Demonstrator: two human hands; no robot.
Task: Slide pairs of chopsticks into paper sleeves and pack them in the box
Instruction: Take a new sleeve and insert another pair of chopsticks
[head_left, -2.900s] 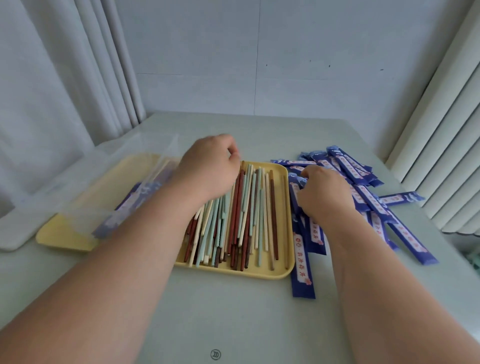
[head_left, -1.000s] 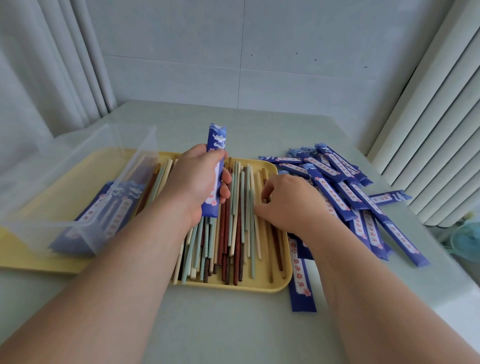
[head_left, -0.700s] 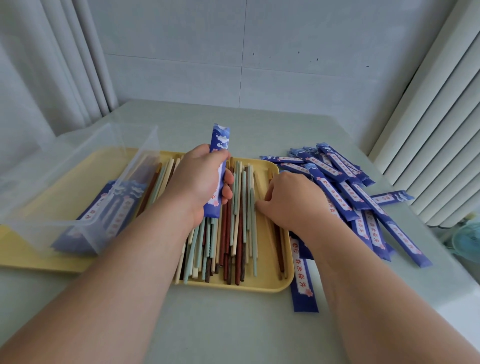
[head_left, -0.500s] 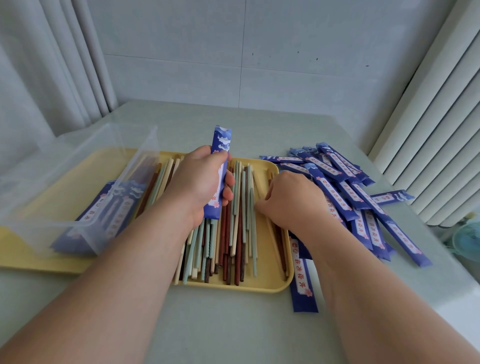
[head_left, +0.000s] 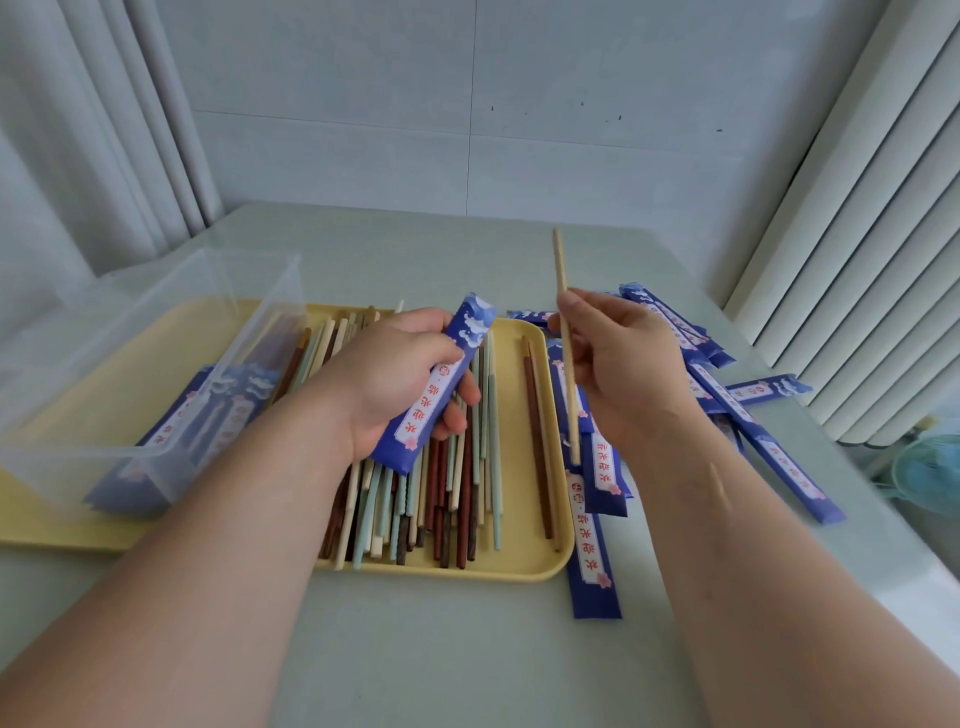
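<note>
Nearest on the pale table, both forearms reach forward over the rim of a yellow tray. A heap of loose chopsticks in cream, mint and dark red lies lengthwise in it. An empty blue sleeve lies flat on the table just off the tray's right edge.

Above the heap, the left hand grips a blue paper sleeve, fingers curled round its middle. Its long axis slants up and away to the right, and the wave-printed end sticks out past the fingers. I cannot tell which end is open.

To its right, clear of it, the right hand pinches a tan chopstick between thumb and fingertips. Whether it is one stick or a matched pair pressed together is hard to tell. It stands nearly upright, so it is roughly parallel to the sleeve, with one tip down by the tray's right edge and the other high above the hand.

The coming move probably turns on bringing one tip leftward to the sleeve's mouth and lining up the two axes.

Further left, a clear plastic box stands on the tray with filled sleeves in it. Further right, a pile of sleeves spreads toward the blinds.
</note>
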